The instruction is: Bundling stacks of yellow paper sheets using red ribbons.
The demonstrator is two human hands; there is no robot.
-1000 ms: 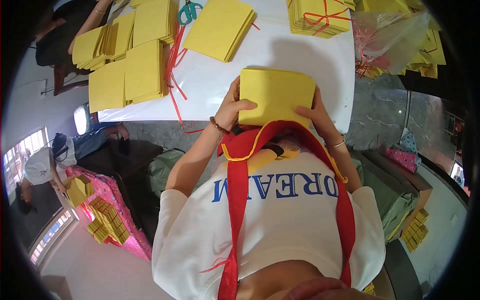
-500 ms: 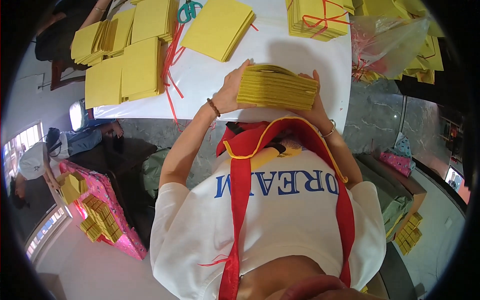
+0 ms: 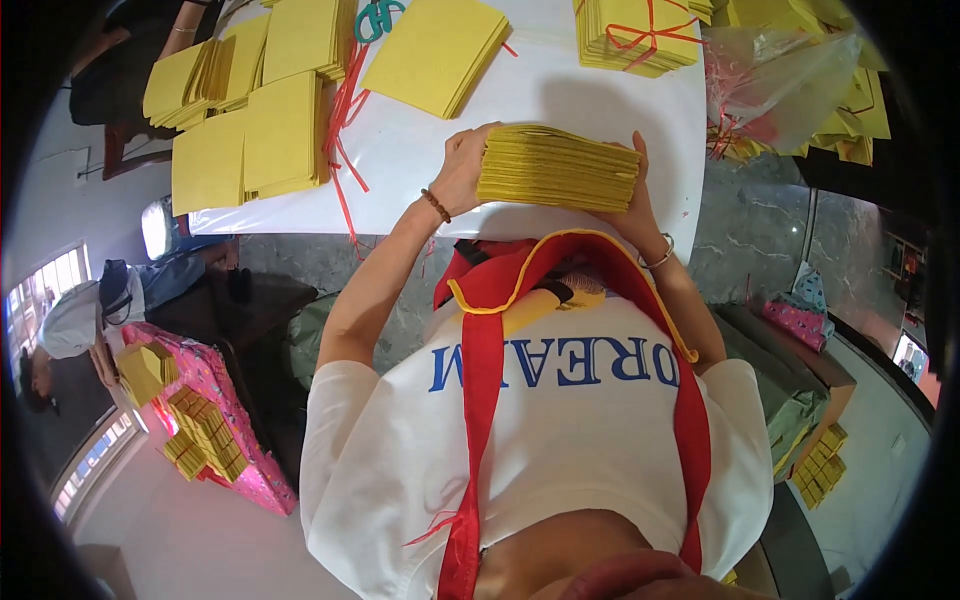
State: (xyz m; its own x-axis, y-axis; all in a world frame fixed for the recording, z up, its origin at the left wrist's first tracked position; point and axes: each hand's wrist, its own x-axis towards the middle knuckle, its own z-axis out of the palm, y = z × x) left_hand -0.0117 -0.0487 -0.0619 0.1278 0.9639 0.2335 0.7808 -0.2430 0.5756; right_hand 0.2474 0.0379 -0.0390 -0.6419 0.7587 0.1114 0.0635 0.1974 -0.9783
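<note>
A thick stack of yellow paper (image 3: 558, 168) stands on edge above the near part of the white table, its layered edges turned toward me. My left hand (image 3: 462, 172) grips its left end, and my right hand (image 3: 636, 196) is wrapped round its right end, with some fingers hidden behind the paper. Just beyond lies a thinner flat pile of yellow paper (image 3: 437, 58). Red strings (image 3: 345, 130) trail over the table to the left, beside teal-handled scissors (image 3: 379, 20). At the far right sits a yellow bundle (image 3: 625, 45) tied crosswise with red string.
Several loose yellow piles (image 3: 285, 130) cover the table's left side. A clear plastic bag (image 3: 775, 90) and more yellow paper lie past the right edge of the white table (image 3: 560, 95). On the left, another person (image 3: 75, 320) is near a pink-covered surface (image 3: 255, 440) holding yellow bundles.
The stack's bowed top has flattened, and its layers look more even. My hands still hold both ends, the right one slightly shifted. The person at left has moved a little.
</note>
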